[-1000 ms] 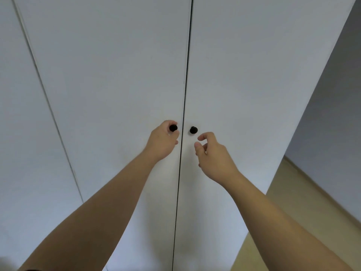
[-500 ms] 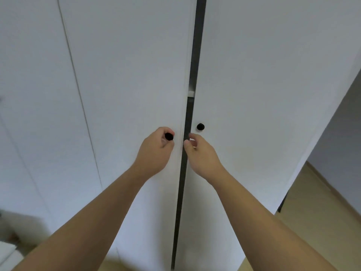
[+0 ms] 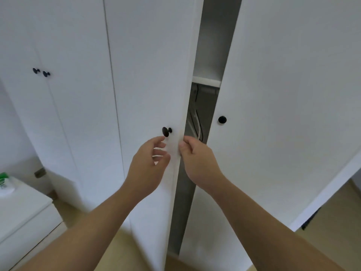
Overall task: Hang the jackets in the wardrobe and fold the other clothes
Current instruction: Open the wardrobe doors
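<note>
Since half a second ago the left door (image 3: 148, 65) has swung further toward us, and the dark gap into the wardrobe (image 3: 214, 36) has widened; our left hand (image 3: 150, 165) has come off its knob. The right door (image 3: 293, 94) hangs ajar too, though nobody holds it. Through the gap we see a white shelf (image 3: 206, 81) and, under it, what look like thin hanger wires (image 3: 198, 122), but no garment. Our right hand (image 3: 197, 163) grasps the free edge of the left door, thumb on the front face and fingers hooked behind it. Our left hand hovers just below the black knob (image 3: 166, 131) with loosely bent fingers, holding nothing.

We judge the task barely begun: we are only getting the wardrobe open. No jackets or other clothes are in view, so we cannot say where they lie. All the hanging and all the folding seem left to do, once both doors stand wide.
</note>
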Available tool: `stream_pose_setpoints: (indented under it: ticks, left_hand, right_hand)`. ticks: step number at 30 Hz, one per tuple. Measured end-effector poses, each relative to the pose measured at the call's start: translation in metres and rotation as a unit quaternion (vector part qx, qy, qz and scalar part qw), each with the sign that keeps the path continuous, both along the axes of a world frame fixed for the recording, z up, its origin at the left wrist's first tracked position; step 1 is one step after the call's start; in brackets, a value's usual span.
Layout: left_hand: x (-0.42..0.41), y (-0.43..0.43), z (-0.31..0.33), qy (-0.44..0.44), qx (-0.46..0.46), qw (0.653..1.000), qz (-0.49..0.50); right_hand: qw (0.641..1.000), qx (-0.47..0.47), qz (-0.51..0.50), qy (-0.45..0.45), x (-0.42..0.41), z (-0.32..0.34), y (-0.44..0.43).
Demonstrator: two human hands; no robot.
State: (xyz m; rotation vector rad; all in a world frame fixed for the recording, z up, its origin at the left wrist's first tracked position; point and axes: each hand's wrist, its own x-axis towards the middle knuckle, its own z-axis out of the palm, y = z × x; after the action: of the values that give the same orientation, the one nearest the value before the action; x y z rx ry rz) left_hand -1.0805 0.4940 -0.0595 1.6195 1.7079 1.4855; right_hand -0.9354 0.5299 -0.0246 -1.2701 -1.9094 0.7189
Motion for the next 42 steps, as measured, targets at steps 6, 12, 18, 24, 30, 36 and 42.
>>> stream_pose_setpoints:
  ticks: [6, 12, 18, 24, 30, 36, 42]
  left_hand:
    - [-0.025, -0.030, -0.011, -0.044, 0.032, 0.995, 0.083]
    - [-0.057, -0.055, -0.005, -0.078, 0.017, 0.988, 0.129]
    - [-0.096, -0.081, -0.002, -0.162, 0.032, 0.976, 0.142]
    - [-0.142, -0.101, -0.006, -0.270, 0.066, 0.948, 0.157]
    - [-0.195, -0.111, -0.020, -0.344, 0.104, 0.908, 0.216]
    - [-0.235, -0.115, -0.028, -0.296, 0.115, 0.915, 0.248]
    - [-0.254, -0.115, -0.025, -0.281, 0.094, 0.918, 0.263]
  right_hand:
    - [0.997, 0.008, 0.069, 0.028, -0.017, -0.001, -0.018]
    - [0.980, -0.042, 0.185, 0.062, -0.045, 0.005, -0.025]
    - [0.951, -0.081, 0.284, 0.093, -0.092, 0.003, -0.036]
    - [0.930, -0.103, 0.348, 0.062, -0.149, -0.003, -0.040]
    - [0.930, -0.083, 0.358, -0.005, -0.214, -0.001, -0.042]
    - [0.922, -0.038, 0.380, -0.057, -0.271, 0.000, -0.051]
    - [0.914, -0.057, 0.397, -0.060, -0.312, -0.004, -0.054]
